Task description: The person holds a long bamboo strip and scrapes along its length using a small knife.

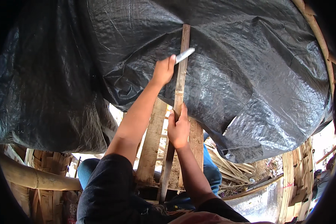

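Observation:
A long, narrow bamboo strip [180, 80] runs almost straight away from me, from near my lap up to the black sheet. My left hand [164, 71] is closed on a knife [185, 55], whose pale blade lies across the strip near its far end and is slightly blurred. Closer in, my right hand [178, 128] wraps round the strip just below a node, its thumb and fingers on either side. Below that hand the strip continues, darker, toward my lap. The knife's handle is hidden inside my left fist.
A large black plastic sheet [227, 74] hangs across the far side. Wooden slats [151, 143] stand beneath my arms. A thick bamboo pole [44, 179] lies at the left. Split bamboo strips [233, 164] are heaped on the ground at the right, near woven bamboo panels [287, 194].

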`<state>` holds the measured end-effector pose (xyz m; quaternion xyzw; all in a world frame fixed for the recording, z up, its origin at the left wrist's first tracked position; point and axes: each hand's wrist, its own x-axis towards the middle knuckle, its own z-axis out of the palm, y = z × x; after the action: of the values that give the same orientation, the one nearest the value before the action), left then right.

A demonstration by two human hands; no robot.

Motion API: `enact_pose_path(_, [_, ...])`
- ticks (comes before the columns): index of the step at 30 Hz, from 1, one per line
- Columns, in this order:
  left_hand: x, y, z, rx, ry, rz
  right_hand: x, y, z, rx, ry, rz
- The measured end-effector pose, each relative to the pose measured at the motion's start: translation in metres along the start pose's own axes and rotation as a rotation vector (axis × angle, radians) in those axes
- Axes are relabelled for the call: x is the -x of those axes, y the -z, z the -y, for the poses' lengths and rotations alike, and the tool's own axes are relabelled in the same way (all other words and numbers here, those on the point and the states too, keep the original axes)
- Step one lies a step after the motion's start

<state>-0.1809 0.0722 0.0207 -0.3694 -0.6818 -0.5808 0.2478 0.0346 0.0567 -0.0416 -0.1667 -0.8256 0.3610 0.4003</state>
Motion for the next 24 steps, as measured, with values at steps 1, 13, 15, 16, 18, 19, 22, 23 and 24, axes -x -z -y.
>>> enact_pose_path(1, [0.011,0.001,0.004,-0.017,-0.029,-0.001,0.000,0.001,-0.001,0.005,-0.047,0.033])
enact_pose_path(13, [-0.003,-0.005,-0.004,0.022,0.019,-0.065,0.001,-0.003,-0.002,-0.020,0.034,0.010])
enact_pose_path(15, [0.020,-0.009,0.004,0.032,-0.003,-0.044,0.000,-0.002,-0.006,-0.018,0.054,-0.024])
enact_pose_path(16, [0.038,-0.009,0.010,0.042,-0.026,-0.030,0.000,-0.002,-0.008,-0.017,0.080,-0.055])
enact_pose_path(18, [0.090,0.002,0.026,0.013,0.018,0.104,-0.001,0.001,-0.004,-0.022,0.039,-0.027])
enact_pose_path(19, [0.104,0.007,0.027,0.006,0.019,0.111,-0.001,0.001,-0.001,-0.026,0.014,0.006])
enact_pose_path(22, [0.116,0.007,0.019,0.063,0.057,0.028,0.000,-0.002,-0.003,-0.087,0.053,-0.032])
enact_pose_path(23, [0.098,0.005,0.006,0.017,0.058,-0.009,0.000,-0.006,-0.012,-0.097,0.054,-0.049])
enact_pose_path(24, [0.081,0.005,-0.005,-0.035,0.057,-0.045,0.000,-0.004,-0.011,-0.098,0.048,-0.050])
